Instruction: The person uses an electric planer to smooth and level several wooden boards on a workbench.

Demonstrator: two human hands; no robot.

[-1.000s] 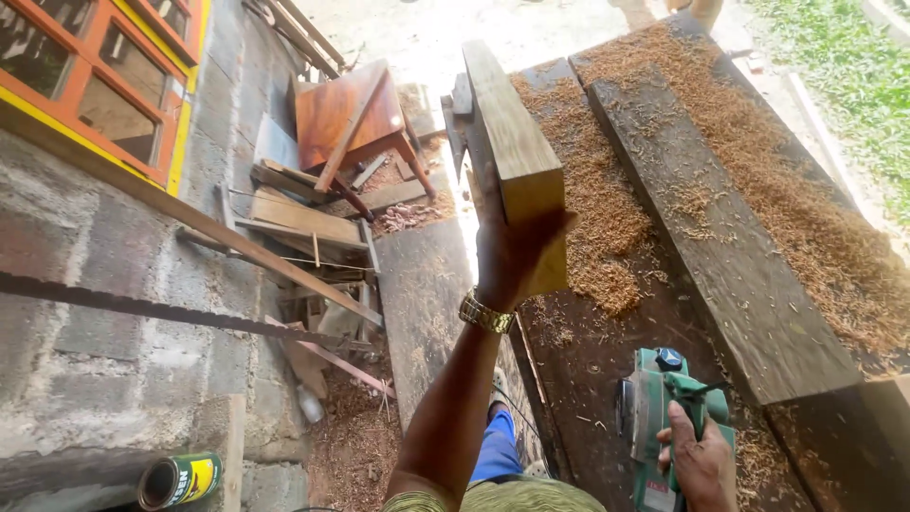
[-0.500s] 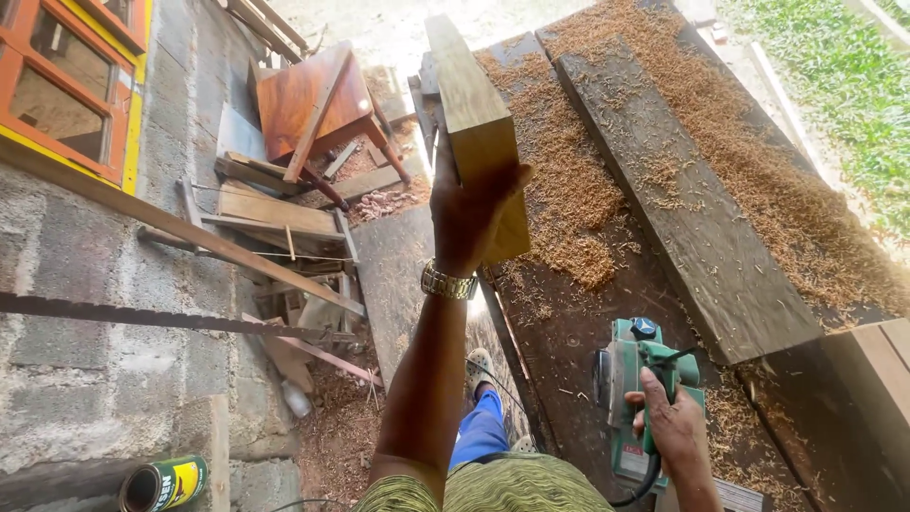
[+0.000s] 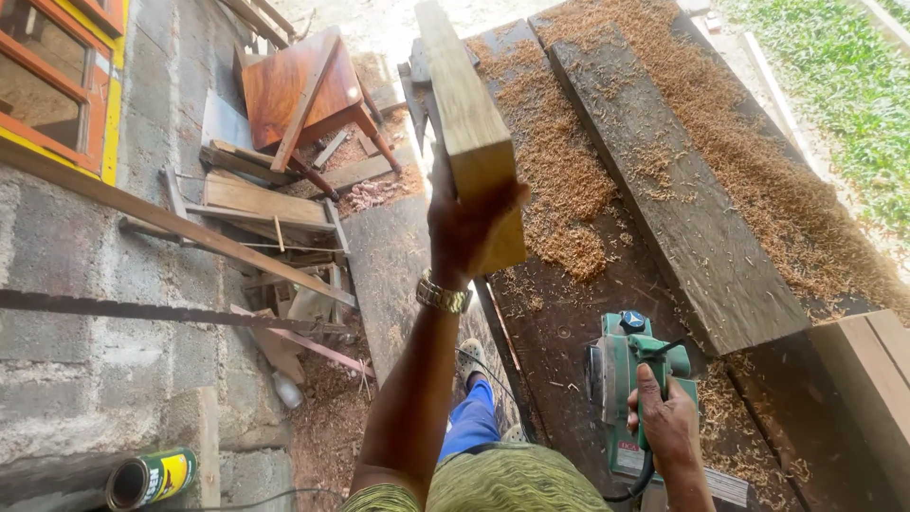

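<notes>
Plank sighted above the bench (image 3: pixel 569 322).
Left hand (image 3: pixel 469 228) grips the plank (image 3: pixel 469 123) end; right hand (image 3: pixel 668 422) clasps the planer (image 3: pixel 626 379); steadier grip advised.

A round tin can (image 3: pixel 152 477) with a yellow and green label lies on its side at the lower left, by the block wall. A small red and white label (image 3: pixel 629 446) sits on the green planer's side.

The left hand (image 3: pixel 466 223) holds a wood block (image 3: pixel 469 123) up over the workbench (image 3: pixel 559 332). The planer (image 3: pixel 633 384) sits on the bench under the right hand (image 3: pixel 668 422). A can (image 3: pixel 150 477) lies far left.
</notes>
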